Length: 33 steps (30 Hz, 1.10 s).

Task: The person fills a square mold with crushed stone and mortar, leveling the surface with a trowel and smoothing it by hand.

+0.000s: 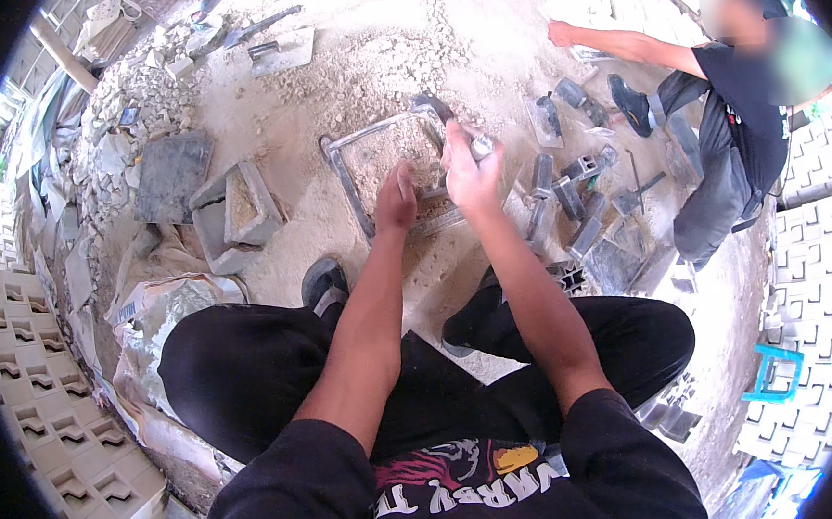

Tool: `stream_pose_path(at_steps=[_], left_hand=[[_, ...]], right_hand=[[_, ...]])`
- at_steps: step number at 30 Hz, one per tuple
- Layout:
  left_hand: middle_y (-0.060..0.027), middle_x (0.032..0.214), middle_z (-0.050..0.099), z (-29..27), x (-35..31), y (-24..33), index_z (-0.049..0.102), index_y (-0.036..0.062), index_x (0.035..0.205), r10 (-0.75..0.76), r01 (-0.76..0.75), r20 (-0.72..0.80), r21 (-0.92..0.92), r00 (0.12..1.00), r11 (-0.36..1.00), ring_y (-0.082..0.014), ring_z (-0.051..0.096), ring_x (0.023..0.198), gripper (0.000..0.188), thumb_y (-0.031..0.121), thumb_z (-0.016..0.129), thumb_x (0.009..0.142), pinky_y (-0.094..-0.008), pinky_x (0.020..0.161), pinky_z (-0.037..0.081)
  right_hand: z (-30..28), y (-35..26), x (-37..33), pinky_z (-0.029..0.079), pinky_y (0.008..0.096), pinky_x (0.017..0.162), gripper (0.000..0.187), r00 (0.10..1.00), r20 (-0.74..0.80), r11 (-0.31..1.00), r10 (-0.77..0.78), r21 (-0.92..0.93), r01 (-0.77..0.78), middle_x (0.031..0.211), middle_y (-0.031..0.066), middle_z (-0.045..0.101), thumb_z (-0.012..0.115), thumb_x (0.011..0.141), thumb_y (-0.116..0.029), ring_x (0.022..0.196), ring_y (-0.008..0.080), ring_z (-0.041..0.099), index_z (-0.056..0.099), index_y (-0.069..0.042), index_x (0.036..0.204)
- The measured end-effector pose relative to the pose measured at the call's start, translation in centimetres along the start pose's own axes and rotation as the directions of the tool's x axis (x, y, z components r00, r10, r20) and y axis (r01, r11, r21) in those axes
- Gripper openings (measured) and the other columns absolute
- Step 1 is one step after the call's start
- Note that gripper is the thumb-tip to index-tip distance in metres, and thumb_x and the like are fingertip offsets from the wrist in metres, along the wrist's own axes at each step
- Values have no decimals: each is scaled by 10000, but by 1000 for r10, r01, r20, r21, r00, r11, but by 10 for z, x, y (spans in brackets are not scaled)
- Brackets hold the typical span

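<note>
— What are the hands doing?

— The right hand (471, 171) is clenched around the handle of a small metal trowel (444, 113); its dark blade curves up and away beyond the knuckles, over the far corner of a square grey metal mould frame (344, 168) lying on the sandy ground (372, 41). The left hand (395, 199) is just beside it, fingers bent downward with the tips in or on the pale sandy mix inside the frame. Whether they pinch anything I cannot tell.

— How full is the frame?

— The mix (385, 156) covers the floor of the frame, but its surface looks rough and uneven, lumpy near the left fingertips. By my judgement the filling is largely in, while levelling and smoothing are still to do.

— Anything else close by?

— To the left of the left fingers sits a cast grey concrete block (239, 209) with a hollow. To the right of the right hand lies a scatter of dark metal mould pieces (576, 200). Beyond those, a second person in dark clothes (725, 132) crouches and reaches one arm out toward pale blocks. Well left of both hands are stacked pale patterned concrete blocks (51, 420).
</note>
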<state>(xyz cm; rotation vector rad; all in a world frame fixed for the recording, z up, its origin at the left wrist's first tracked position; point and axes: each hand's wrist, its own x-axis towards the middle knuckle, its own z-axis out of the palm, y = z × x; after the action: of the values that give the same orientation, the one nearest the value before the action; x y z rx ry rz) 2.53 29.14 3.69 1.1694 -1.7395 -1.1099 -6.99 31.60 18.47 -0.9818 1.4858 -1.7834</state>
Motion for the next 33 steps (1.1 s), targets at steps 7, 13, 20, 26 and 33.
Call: stream_pose_path(at_steps=[7, 13, 20, 26, 33], left_hand=[[-217, 1270, 571, 1, 7, -8, 592, -9, 1185, -1, 1, -57, 2, 998, 1000, -377, 505, 1221, 507, 352, 269, 1038, -396, 1045, 386], [-219, 1260, 573, -8, 18, -26, 571, -4, 1209, 179, -169, -86, 115, 980, 979, -386, 479, 1242, 514, 354, 242, 1042, -455, 1080, 332], [-181, 1406, 458, -24, 18, -16, 522, 79, 1278, 39, -3, -133, 263, 990, 965, -330, 333, 1376, 522, 403, 189, 1039, -509, 1151, 179], [-139, 1508, 353, -27, 8, -43, 500, 108, 1314, -25, 97, -198, 359, 980, 928, -287, 227, 1445, 523, 417, 184, 1034, -491, 1179, 108], [-169, 1511, 334, -33, 9, -49, 470, 87, 1352, -70, 124, -230, 228, 971, 966, -323, 203, 1448, 543, 422, 188, 1031, -484, 1180, 116]], right_hand=[[4, -15, -15, 354, 296, 489, 281, 998, -42, 996, -55, 64, 57, 587, -26, 529, 597, 931, -148, 564, 47, 451, 583, -11, 685], [18, -17, -10, 290, 238, 430, 318, 998, -28, 995, -57, 77, 59, 554, -59, 461, 585, 959, -177, 482, 34, 408, 539, -73, 662], [13, -22, -6, 340, 269, 472, 302, 997, -68, 998, 30, -53, -34, 625, -53, 522, 589, 949, -141, 552, 38, 437, 567, 1, 683], [40, -21, -16, 358, 297, 495, 459, 985, 171, 953, 23, -301, 30, 592, -24, 534, 591, 965, -347, 561, 59, 411, 567, 3, 670], [24, -9, -3, 300, 294, 459, 547, 926, 337, 906, 172, -424, -14, 515, -61, 412, 609, 940, -455, 503, 68, 363, 513, -57, 578]])
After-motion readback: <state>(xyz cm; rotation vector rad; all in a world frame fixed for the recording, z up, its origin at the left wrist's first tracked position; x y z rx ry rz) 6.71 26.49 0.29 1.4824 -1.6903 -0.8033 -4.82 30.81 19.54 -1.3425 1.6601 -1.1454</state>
